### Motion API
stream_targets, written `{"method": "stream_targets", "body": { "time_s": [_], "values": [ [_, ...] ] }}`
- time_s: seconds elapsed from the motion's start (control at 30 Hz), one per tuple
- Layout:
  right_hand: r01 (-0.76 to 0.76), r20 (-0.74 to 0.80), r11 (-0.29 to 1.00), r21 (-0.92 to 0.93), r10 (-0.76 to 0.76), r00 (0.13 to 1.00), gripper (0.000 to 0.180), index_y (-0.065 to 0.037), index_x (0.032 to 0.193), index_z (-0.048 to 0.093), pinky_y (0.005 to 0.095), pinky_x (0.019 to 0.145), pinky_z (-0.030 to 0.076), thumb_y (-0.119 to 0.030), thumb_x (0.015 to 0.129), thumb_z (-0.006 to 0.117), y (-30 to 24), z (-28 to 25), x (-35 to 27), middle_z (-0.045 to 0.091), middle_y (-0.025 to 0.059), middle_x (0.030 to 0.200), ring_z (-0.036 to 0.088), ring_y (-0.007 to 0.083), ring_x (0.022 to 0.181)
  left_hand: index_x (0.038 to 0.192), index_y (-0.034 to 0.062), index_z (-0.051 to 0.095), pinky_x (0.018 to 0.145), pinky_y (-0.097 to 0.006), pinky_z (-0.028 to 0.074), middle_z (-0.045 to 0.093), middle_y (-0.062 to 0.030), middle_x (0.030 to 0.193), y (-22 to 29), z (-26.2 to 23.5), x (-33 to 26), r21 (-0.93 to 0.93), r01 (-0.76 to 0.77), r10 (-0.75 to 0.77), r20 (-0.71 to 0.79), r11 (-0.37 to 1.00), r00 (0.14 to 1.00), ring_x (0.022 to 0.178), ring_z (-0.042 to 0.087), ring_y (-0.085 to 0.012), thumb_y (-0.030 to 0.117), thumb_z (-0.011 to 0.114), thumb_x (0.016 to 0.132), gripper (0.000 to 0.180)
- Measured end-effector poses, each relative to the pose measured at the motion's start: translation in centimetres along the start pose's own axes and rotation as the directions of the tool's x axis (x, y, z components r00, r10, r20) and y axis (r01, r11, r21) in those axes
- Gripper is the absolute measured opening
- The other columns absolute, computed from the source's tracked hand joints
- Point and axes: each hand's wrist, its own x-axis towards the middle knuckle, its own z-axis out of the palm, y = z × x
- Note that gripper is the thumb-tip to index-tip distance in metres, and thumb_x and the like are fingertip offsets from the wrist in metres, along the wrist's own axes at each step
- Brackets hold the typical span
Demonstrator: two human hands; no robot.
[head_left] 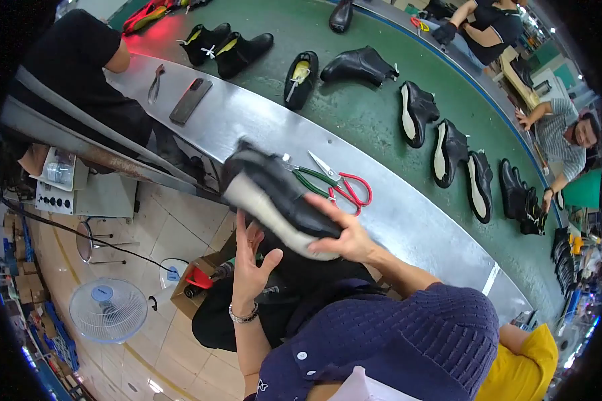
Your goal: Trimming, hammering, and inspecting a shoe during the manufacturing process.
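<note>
You are holding a black boot (274,200) with a pale sole at the centre of the frame, just over the near edge of the steel bench (408,220). Your right hand (348,234) is gripping its lower end, fingers curled over the leather. Your left hand (251,264) is hovering just below it, fingers spread and holding nothing. Two pairs of scissors, green-handled (311,180) and red-handled (351,187), are lying on the bench right of the boot

boot (274,194): black, pale sole | scissors (351,187): red | pliers (311,182): green | belt (361,113): green
</note>
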Motion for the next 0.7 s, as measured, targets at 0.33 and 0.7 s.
{"method": "stream_targets", "body": {
  "time_s": [0.33, 0.7],
  "values": [
    [-0.202, -0.755, 0.808, -0.553, -0.384, 0.532, 0.081, -0.016, 0.144, 0.040, 0.0341, 0.090, 0.047, -0.040, 0.076, 0.076, 2.3, -15.0, 8.6, 0.063, 0.0230, 0.119, 0.064, 0.0280, 0.102, 0.146, 0.0025, 0.035, 0.097, -0.029, 0.046, 0.053, -0.0145, 0.134, -3.2, -3.8, -4.6, -0.070, 0.339, -0.341, -0.019, 0.938, 0.940, 0.115, 0.056, -0.0181, 0.012, 0.066, 0.091, 0.064],
    [-0.631, -0.676, 0.258, -0.732, -0.164, 0.718, 0.088, -0.025, 0.151, 0.021, 0.0459, 0.077, 0.051, -0.036, 0.078, 0.070, 8.9, -21.9, 14.9, 0.069, 0.0198, 0.082, 0.068, 0.0390, 0.079, 0.142, 0.0016, 0.041, 0.096, -0.027, 0.045, 0.054, -0.0145, 0.132, -5.5, -1.7, -5.4, -0.143, 0.376, -0.389, -0.078, 0.915, 0.918, 0.112, 0.058, -0.0151, 0.011, 0.064, 0.092, 0.055]
  ]
}}
